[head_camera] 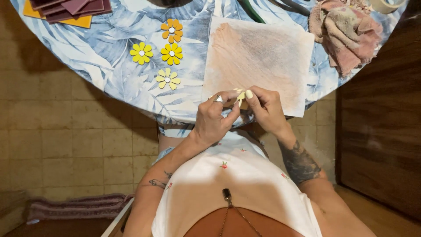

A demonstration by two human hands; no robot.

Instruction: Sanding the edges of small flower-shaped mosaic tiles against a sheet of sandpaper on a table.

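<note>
Jointly pinched between left hand (213, 120) and right hand (265, 109): pale yellow flower cutout (239, 95), held over stained paper sheet (258, 61) to protect worktop (109, 57).

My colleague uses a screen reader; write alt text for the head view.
Both hands, left hand and right hand, pinch a pale yellow flower cutout over a stained paper sheet; four finished flowers lie beside it.
</note>
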